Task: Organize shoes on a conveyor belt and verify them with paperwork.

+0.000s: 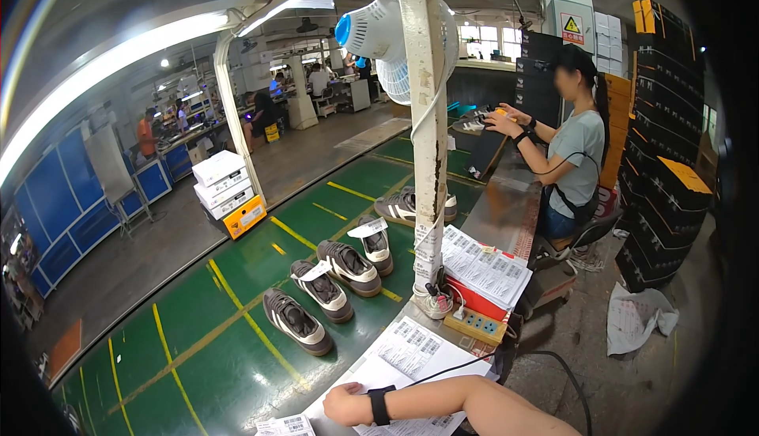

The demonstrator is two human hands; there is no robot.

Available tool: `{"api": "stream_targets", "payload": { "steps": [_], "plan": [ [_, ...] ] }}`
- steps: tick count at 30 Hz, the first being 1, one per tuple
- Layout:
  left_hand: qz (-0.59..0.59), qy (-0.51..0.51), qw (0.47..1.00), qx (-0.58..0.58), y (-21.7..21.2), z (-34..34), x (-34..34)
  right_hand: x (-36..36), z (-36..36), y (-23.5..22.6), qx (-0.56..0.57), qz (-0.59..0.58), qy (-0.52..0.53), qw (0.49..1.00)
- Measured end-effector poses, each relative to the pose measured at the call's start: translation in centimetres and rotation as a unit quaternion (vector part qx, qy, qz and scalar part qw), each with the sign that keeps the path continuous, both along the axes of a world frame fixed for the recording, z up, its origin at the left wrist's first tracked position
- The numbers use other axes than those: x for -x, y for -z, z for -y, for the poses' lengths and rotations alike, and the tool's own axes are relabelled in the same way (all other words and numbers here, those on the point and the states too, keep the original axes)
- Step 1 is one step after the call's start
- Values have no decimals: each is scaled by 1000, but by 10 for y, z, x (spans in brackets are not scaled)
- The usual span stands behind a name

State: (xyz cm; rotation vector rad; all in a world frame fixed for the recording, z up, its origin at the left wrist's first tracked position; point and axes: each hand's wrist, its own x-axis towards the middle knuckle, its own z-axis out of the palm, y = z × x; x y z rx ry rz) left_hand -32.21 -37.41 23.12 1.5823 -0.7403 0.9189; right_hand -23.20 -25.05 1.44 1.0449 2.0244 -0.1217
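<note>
Shoe factory: sneakers (299, 324) on green line (237, 361), stacked black boxes (662, 139).

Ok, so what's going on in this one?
The person's right hand is over printed label sheets; its grip is unclear, and the left hand is out of view. Four dark shoes stand in a row on a green surface, two with white slips on them. Farther off, a co-worker's hands are near a dark box.

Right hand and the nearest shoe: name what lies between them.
In the head view, mainly the green table surface and its grey edge separate the right hand from the shoe.
</note>
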Motion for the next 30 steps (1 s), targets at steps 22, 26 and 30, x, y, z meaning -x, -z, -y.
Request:
{"api": "stream_targets", "payload": {
  "steps": [22,26,30],
  "plan": [
    [23,141,989,29,28,3,-9,53,0,42,-44,188,51,980],
    [49,140,989,31,27,3,-10,54,1,33,-55,200,61,976],
    [28,60,997,51,9,6,-5,50,7,26,-68,212,74,972]
  ]
}}
